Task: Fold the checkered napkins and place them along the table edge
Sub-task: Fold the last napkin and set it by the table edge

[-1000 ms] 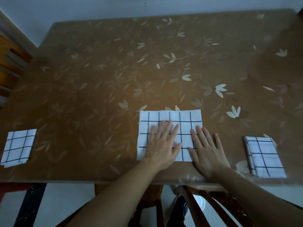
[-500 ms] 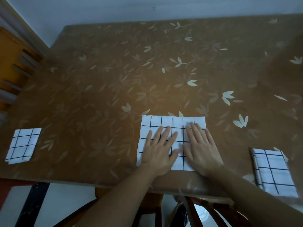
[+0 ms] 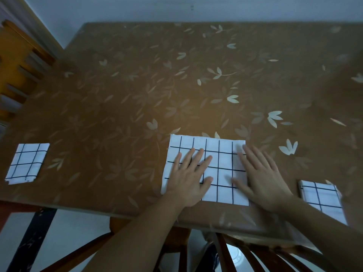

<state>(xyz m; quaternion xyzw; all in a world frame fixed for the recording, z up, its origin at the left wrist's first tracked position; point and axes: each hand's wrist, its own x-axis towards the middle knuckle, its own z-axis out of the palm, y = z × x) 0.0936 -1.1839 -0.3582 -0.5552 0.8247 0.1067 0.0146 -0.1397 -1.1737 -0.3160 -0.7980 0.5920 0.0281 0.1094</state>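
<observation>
Checkered napkin [image 3: 220, 169], half folded, lies flat under both hands near the tabletop [image 3: 137, 95] edge. Left hand [image 3: 188, 179] and right hand [image 3: 261, 179] press it, fingers straight, slightly apart. Smoothing looks underway; another fold likely follows.

Three napkins along table [image 3: 117, 114] near edge: left napkin [image 3: 27, 162], middle napkin [image 3: 218, 165], right napkin [image 3: 322, 201].

Far half of table [image 3: 196, 79]: bare, open to passage. Near edge: folded napkin [image 3: 27, 162] at left, half-folded napkin [image 3: 220, 154] centre under both flat hands, folded napkin [image 3: 322, 201] at right. Gaps between them open.
</observation>
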